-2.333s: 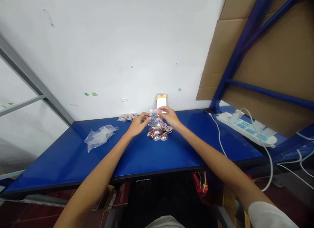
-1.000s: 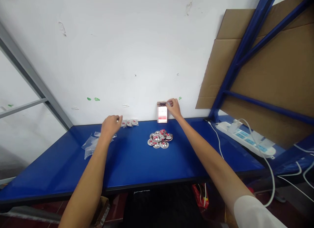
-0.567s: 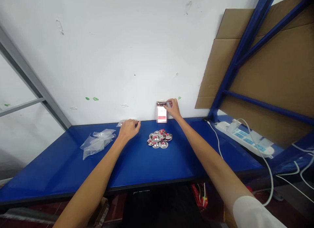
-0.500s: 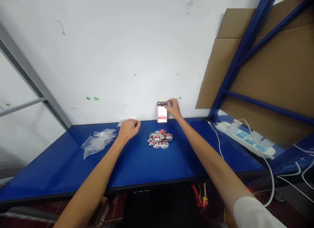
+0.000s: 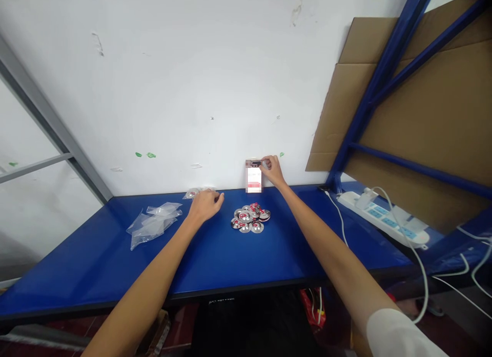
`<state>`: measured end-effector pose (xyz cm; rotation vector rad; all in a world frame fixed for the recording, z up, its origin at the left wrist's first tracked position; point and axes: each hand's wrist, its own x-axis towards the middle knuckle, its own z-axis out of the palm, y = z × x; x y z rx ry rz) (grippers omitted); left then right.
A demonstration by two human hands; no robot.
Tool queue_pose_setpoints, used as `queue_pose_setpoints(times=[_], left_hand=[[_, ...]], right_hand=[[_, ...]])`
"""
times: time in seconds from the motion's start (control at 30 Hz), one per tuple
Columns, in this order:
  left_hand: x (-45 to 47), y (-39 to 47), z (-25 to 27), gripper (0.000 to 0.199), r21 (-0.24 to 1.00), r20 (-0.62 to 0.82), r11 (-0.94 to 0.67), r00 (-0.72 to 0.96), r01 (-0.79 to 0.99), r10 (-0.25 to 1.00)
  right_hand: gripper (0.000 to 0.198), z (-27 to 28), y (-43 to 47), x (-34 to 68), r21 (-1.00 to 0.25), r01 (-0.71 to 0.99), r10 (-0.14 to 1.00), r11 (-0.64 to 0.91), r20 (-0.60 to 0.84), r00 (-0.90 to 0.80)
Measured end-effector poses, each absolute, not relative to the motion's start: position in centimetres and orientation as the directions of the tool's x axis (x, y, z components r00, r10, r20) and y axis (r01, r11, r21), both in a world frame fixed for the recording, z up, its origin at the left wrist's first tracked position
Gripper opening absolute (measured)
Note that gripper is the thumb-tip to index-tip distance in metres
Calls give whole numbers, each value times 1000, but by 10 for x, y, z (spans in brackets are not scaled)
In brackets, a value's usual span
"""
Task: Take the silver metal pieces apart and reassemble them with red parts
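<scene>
Nearest, the dark front edge of the table [image 5: 284, 259] is seen, with a broad strip of blue surface behind it, across which forearms can be drawn back freely. Behind this strip, a loose pile of metal discs [image 5: 245, 217] with red parts is set at mid-table, probably so that it can be reached by either hand. To the left, clear plastic bags [image 5: 154, 224] are laid flat and overlapping, well inside the edges. To the right, sideways room is limited by a white cable [image 5: 338, 213].

Further back, the left hand [image 5: 205, 204] is held low with fingers curled; whether anything is pinched in its grip cannot be told. Bagged discs [image 5: 191, 194] are partly hidden by it, gathered along the back edge, presumably out of the working area.

Farthest, a phone [image 5: 253, 179] is stood by the wall [image 5: 172, 90], its screen faced forward, apparently for viewing. Its upper right corner is met by the right hand [image 5: 272, 171], with thumb and fingers close together; whether that corner is pinched or merely touched cannot be told.
</scene>
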<state>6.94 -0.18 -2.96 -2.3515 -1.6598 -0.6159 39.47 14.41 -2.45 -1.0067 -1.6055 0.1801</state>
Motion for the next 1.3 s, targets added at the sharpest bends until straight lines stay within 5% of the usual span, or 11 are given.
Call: queue_pose_setpoints(times=[0.47, 0.57, 0.7, 1.1, 1.2, 1.3], left_hand=[[65, 9, -59, 50, 78, 511, -288, 210, 954, 834], [61, 15, -71, 60, 82, 466, -219, 157, 972, 871], [53, 24, -77, 61, 142, 349, -192, 132, 971, 928], [51, 30, -62, 45, -40, 394, -269, 262, 962, 881], [49, 33, -56, 45, 54, 418, -331, 279, 942, 864], [46, 33, -49, 43, 326, 479, -333, 150, 885, 865]], right_hand=[[43, -24, 138, 399, -562, 548, 669, 620, 743, 6], [45, -22, 118, 397, -583, 536, 668, 611, 743, 45], [40, -25, 69, 395, -460, 594, 580, 661, 814, -15], [25, -31, 18, 361, -394, 583, 603, 711, 768, -216], [22, -32, 14, 357, -364, 592, 605, 719, 747, -276], [21, -28, 8, 356, -345, 590, 598, 730, 740, -308]])
